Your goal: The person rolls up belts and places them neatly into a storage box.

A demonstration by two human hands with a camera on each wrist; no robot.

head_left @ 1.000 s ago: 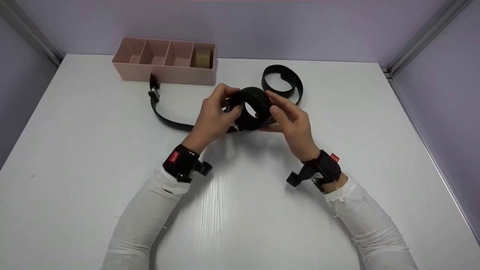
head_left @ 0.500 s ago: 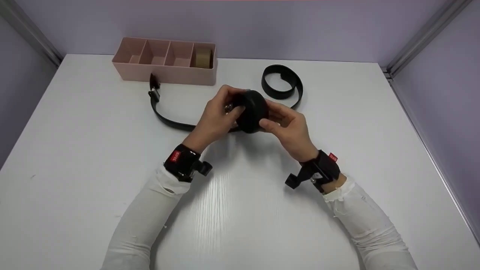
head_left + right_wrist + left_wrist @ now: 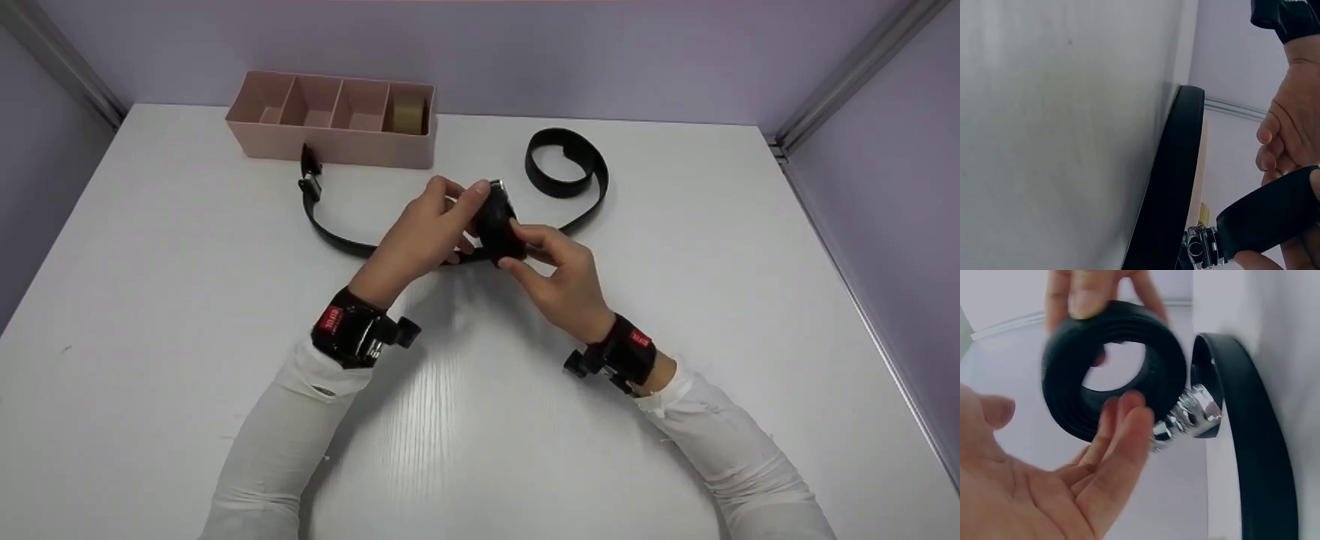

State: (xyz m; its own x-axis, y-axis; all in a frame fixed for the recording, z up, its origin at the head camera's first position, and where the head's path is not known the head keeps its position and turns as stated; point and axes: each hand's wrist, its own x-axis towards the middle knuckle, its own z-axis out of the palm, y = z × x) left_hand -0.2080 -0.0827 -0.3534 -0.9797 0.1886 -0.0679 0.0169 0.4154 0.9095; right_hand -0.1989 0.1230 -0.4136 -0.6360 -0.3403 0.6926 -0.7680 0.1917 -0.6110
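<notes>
A black belt rolled into a tight coil (image 3: 495, 221) is held just above the white table (image 3: 480, 420), edge-on to the head camera. My left hand (image 3: 466, 208) grips its left side with thumb on top. My right hand (image 3: 525, 251) pinches its lower right side. In the left wrist view the coil (image 3: 1112, 371) shows its open centre, with a silver buckle (image 3: 1190, 419) sticking out beside my left fingers (image 3: 1123, 439). The right wrist view catches the coil (image 3: 1269, 216) and the buckle (image 3: 1202, 250) from below.
A second black belt (image 3: 337, 236) lies unrolled on the table behind my hands, its far end curled into a loop (image 3: 566, 161). A pink divided box (image 3: 330, 142) stands at the back left, with a tan roll (image 3: 409, 116) in its rightmost compartment.
The coil has turned from facing the camera to edge-on. My right hand has slid down and nearer under it, and both wrists have shifted slightly left.
</notes>
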